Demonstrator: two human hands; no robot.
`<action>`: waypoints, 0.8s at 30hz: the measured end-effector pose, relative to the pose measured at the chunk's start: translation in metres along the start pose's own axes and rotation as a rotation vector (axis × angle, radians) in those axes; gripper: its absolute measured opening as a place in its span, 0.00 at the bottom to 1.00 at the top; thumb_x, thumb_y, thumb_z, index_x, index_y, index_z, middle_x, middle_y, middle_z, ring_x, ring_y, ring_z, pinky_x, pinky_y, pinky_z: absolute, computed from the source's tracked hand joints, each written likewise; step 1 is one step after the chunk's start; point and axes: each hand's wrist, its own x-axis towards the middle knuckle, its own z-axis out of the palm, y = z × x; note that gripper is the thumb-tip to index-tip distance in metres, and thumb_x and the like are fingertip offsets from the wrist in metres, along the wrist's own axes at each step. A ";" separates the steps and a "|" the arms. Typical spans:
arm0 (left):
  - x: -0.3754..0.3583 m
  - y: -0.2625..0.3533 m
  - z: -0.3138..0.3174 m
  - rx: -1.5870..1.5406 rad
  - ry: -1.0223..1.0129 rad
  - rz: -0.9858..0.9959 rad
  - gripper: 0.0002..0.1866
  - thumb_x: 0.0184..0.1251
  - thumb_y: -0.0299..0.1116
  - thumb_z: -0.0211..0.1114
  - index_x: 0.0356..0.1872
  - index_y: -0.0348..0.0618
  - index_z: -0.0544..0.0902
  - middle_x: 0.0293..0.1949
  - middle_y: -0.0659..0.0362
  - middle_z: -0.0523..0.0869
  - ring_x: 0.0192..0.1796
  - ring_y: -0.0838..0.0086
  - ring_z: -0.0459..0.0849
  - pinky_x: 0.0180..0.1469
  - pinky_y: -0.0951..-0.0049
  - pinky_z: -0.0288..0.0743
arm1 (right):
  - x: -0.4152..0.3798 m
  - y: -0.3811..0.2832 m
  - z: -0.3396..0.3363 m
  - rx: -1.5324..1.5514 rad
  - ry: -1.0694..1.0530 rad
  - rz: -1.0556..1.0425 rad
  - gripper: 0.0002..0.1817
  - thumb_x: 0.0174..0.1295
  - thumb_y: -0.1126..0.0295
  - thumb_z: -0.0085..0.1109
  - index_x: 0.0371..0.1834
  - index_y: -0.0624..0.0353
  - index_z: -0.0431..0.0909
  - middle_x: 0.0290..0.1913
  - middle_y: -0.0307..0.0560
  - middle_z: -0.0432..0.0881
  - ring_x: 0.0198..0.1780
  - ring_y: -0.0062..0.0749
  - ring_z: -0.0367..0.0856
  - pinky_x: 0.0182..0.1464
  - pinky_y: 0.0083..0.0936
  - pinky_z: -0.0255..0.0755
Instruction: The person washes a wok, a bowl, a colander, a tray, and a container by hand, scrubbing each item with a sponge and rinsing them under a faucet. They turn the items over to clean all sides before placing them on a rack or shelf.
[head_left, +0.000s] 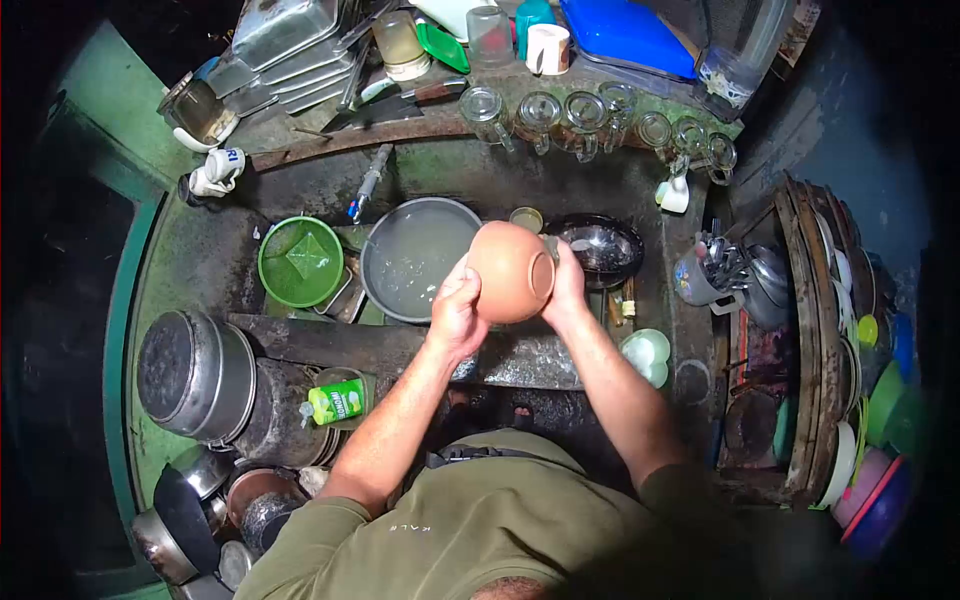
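Observation:
An orange-brown bowl (508, 275) is held up between both hands, tipped on its side with its round foot ring facing right. My left hand (458, 312) grips it at the left, thumb lying on the outer wall. On the other side my right hand (566, 280) is closed around the bowl's edge, its fingers mostly hidden behind it. Just behind the bowl sits a grey basin (400, 262) of cloudy water with some foam. A dark shiny bowl (598, 250) lies beyond my right hand, near a small round cup (526, 219).
Left of the basin stands a green plastic basket (301, 262), below a tap (371, 183). Glass mugs (540, 115) line the back ledge, with a knife (400, 105) beside them. A large pot (195, 375) and a green-labelled soap pouch (338, 402) are at left; a cutlery holder (700, 278) stands right.

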 end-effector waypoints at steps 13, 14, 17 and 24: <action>-0.025 -0.075 -0.061 0.743 -0.072 -0.033 0.15 0.73 0.26 0.55 0.57 0.37 0.74 0.49 0.61 0.81 0.52 0.78 0.78 0.53 0.73 0.74 | 0.025 0.025 -0.041 -0.570 0.052 -0.243 0.11 0.67 0.63 0.57 0.47 0.56 0.79 0.47 0.46 0.82 0.45 0.29 0.80 0.51 0.33 0.75; -0.030 -0.071 -0.069 0.840 -0.119 -0.145 0.13 0.72 0.25 0.55 0.55 0.36 0.76 0.45 0.63 0.82 0.50 0.79 0.78 0.52 0.72 0.74 | 0.023 0.017 -0.047 -0.348 0.091 -0.001 0.14 0.69 0.60 0.56 0.52 0.55 0.77 0.47 0.44 0.82 0.46 0.27 0.80 0.52 0.33 0.75; -0.013 -0.031 -0.068 1.534 -0.539 0.061 0.15 0.54 0.21 0.65 0.45 0.44 0.84 0.39 0.57 0.87 0.47 0.61 0.82 0.54 0.61 0.73 | -0.014 -0.003 -0.057 -0.421 0.045 0.244 0.21 0.68 0.57 0.58 0.59 0.53 0.70 0.49 0.47 0.80 0.45 0.33 0.81 0.41 0.38 0.80; 0.025 -0.038 -0.087 1.656 -0.559 0.612 0.11 0.52 0.33 0.69 0.38 0.47 0.83 0.41 0.52 0.79 0.50 0.57 0.78 0.58 0.57 0.71 | 0.005 -0.013 -0.092 -0.923 0.271 0.166 0.25 0.61 0.72 0.54 0.63 0.54 0.63 0.47 0.54 0.80 0.28 0.40 0.83 0.17 0.29 0.74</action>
